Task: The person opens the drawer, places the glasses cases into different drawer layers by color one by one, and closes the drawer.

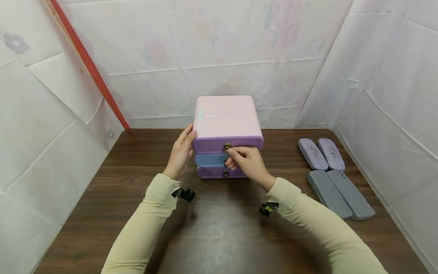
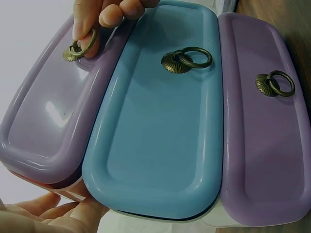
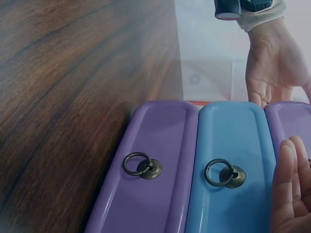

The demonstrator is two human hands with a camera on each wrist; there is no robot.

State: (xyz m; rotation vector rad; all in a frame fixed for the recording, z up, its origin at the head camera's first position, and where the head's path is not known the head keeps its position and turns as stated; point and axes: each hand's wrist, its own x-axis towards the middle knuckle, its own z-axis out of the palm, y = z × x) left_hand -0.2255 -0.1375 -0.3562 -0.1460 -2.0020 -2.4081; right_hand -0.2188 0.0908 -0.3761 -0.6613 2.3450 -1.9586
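Observation:
A small three-drawer chest with a pink top (image 1: pixel 227 116) stands on the table. Its fronts are a purple top drawer (image 1: pixel 205 145), a blue middle drawer (image 2: pixel 155 141) and a purple bottom drawer (image 2: pixel 265 145), each with a brass ring pull. My right hand (image 1: pixel 249 163) pinches the top drawer's ring pull (image 2: pixel 87 46) between thumb and finger. A dark and reddish strip shows behind the top drawer's lower edge in the left wrist view. With fingers extended, my left hand (image 1: pixel 180 154) rests against the chest's left side; the right wrist view shows its palm side.
At the right of the brown wooden table (image 1: pixel 219 228) lie two lavender oblong cases (image 1: pixel 313 154), with two longer grey ones (image 1: pixel 350 194) in front of them. White sheeting (image 1: pixel 219 49) hangs behind and on both sides, and a red strip (image 1: pixel 92 68) runs down the left corner.

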